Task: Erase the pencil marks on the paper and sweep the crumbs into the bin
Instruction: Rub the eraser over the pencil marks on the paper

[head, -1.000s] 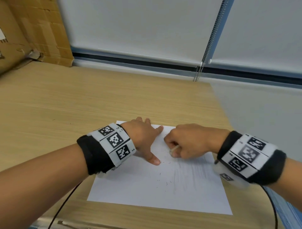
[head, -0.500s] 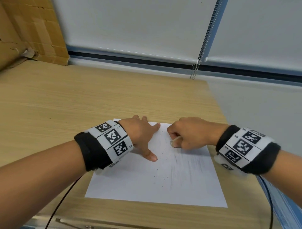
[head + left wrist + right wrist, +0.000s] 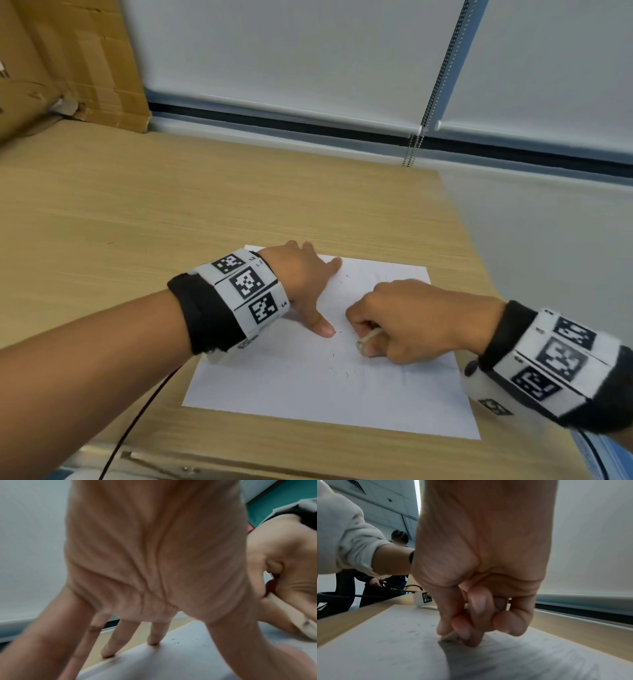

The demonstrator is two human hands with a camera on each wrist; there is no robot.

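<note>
Two hands work on the wooden table [image 3: 171,205]. Its white paper [image 3: 274,383] lies pinned under the left hand [image 3: 301,281], fingers spread flat. The right hand [image 3: 407,322] curls tightly around a small eraser [image 3: 368,337]. Hard rubbing could crease the sheet, and dark crumbs [image 3: 346,373] may scatter; no bin shows.

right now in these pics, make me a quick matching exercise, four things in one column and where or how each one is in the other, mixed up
Things:
1. left hand
2. right hand
3. paper
4. cardboard box

States:
A. pinching a small eraser against the sheet
B. stands at the far left of the desk
C. fingers spread, pressing the sheet down
D. lies flat on the desk, dark crumbs on it

Pairs: 1-C, 2-A, 3-D, 4-B
</note>
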